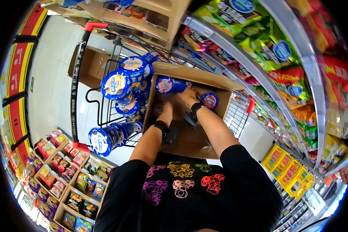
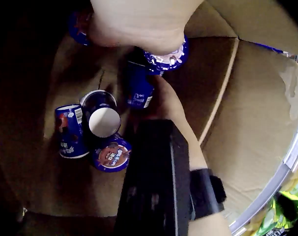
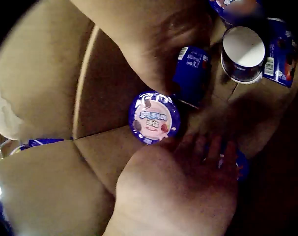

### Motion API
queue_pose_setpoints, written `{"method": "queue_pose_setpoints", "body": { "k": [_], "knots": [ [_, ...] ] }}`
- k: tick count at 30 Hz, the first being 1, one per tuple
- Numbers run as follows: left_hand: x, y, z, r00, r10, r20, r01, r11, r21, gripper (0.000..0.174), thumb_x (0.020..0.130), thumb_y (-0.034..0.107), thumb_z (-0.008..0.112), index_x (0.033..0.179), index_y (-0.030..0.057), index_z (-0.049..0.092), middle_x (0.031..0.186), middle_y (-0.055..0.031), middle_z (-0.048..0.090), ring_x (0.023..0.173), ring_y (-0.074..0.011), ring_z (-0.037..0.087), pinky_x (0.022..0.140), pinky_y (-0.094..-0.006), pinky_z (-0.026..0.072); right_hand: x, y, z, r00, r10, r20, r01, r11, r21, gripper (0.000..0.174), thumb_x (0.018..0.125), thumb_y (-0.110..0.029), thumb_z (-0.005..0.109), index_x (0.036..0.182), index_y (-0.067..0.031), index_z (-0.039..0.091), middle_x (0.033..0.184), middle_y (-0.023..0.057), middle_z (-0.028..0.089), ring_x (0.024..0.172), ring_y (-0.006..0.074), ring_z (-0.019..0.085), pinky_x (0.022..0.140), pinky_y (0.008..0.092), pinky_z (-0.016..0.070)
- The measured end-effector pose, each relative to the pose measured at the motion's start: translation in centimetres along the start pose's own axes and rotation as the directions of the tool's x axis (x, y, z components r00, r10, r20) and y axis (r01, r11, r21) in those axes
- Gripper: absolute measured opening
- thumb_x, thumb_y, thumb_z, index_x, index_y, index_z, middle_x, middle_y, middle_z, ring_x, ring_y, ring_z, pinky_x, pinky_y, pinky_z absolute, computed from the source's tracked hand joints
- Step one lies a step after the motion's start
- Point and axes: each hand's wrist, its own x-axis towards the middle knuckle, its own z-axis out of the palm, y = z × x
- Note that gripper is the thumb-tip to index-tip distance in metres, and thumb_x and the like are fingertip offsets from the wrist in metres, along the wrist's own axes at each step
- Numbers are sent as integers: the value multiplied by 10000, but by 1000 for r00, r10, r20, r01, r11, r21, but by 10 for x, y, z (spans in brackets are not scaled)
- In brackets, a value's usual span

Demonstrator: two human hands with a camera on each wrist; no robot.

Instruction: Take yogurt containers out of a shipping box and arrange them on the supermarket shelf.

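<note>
Both hands reach down into a cardboard box (image 1: 191, 149). My right hand (image 1: 187, 96) grips a blue cookie cup (image 3: 190, 78) that lies on its side, barcode showing. My left hand (image 3: 178, 182) has its fingers over another blue cookie cup (image 3: 242, 167), mostly hidden beneath them. Between the hands, near the box corner, stands a cup with a pink lid (image 3: 154, 118). In the left wrist view, an upside-down cup (image 2: 104, 123) with a white base touches a lidded cup (image 2: 112, 155), and a cup on its side (image 2: 70, 130) lies beside them.
The box sits on a wire shopping cart (image 1: 239, 114). Left of it several large blue tubs (image 1: 116, 85) are stacked, with more tubs (image 1: 100, 142) lying nearer. Snack shelves (image 1: 259, 73) rise on the right. Bins of bagged snacks (image 1: 71, 181) stand at lower left.
</note>
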Motion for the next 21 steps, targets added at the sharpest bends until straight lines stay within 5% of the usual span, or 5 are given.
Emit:
{"method": "queue_pose_setpoints", "body": {
  "k": [5, 10, 14, 20, 21],
  "knots": [
    [9, -7, -19, 995, 70, 69, -70, 998, -8, 433, 910, 359, 335, 1152, 50, 516, 1082, -98, 574, 960, -239, 550, 782, -349, 467, 16, -15, 29, 996, 86, -6, -86, 996, -29, 1079, 589, -433, 725, 1373, -87, 70, 1372, 320, 70, 1257, 468, 158, 1021, 479, 244],
    [35, -27, -27, 979, 197, 47, -194, 979, -58, 434, 888, 379, 392, 1155, 60, 517, 1065, -95, 574, 946, -248, 543, 780, -348, 456, 22, -16, 41, 985, 161, -66, -151, 980, 132, 1149, 533, -424, 765, 1378, -136, 42, 1353, 328, 83, 1245, 486, 153, 1023, 502, 214],
    [82, -35, -49, 998, -7, 62, 7, 1000, 11, 440, 878, 385, 411, 1149, 54, 515, 1065, -97, 565, 958, -252, 524, 794, -366, 437, 19, -5, 34, 987, 141, -71, -126, 974, 188, 1181, 504, -449, 771, 1379, -150, 37, 1334, 336, 114, 1237, 496, 161, 1019, 503, 221],
    [-51, 29, 15, 996, 41, -73, -43, 999, -25, 401, 877, 325, 423, 1113, 20, 531, 1025, -92, 570, 900, -194, 545, 783, -334, 447, -35, -15, -16, 962, 267, 49, -272, 953, 134, 1060, 575, -436, 749, 1381, -125, 135, 1351, 335, 130, 1231, 492, 199, 1008, 490, 248],
    [-44, 25, 16, 979, 113, -172, -107, 993, 45, 426, 882, 341, 408, 1149, 21, 495, 1117, -106, 534, 976, -200, 509, 834, -334, 409, -48, -17, -27, 960, 279, 22, -278, 946, 165, 1020, 559, -477, 738, 1345, -84, 220, 1326, 292, 261, 1214, 416, 301, 979, 478, 292]
  ]
}}
